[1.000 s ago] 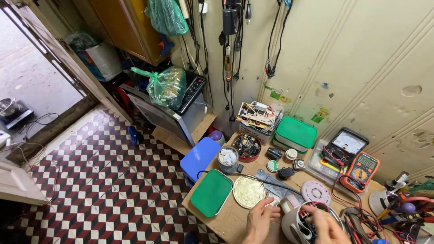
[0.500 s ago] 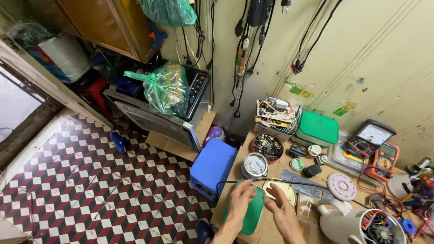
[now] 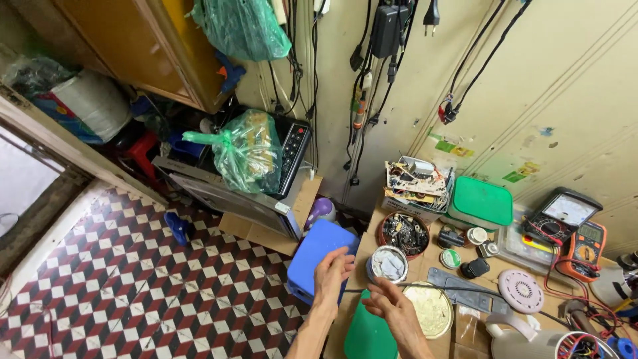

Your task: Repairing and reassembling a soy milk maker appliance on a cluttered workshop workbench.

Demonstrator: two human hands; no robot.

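Hands (image 3: 332,276) now raised over blue stool (image 3: 318,256), fingers spread

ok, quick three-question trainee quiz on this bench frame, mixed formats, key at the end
1. True or false: the left hand grips the orange handheld multimeter.
2. Multiple choice: what lies directly under the left hand? A) blue plastic box B) round white perforated disc C) green square container lid
3. Fill in: the thin dark cable runs from the hands across the ____ round metal lid.

Key: 1 false, both hands are open, the right hand beside the small round open tin; 2 A; 3 gold-coloured.
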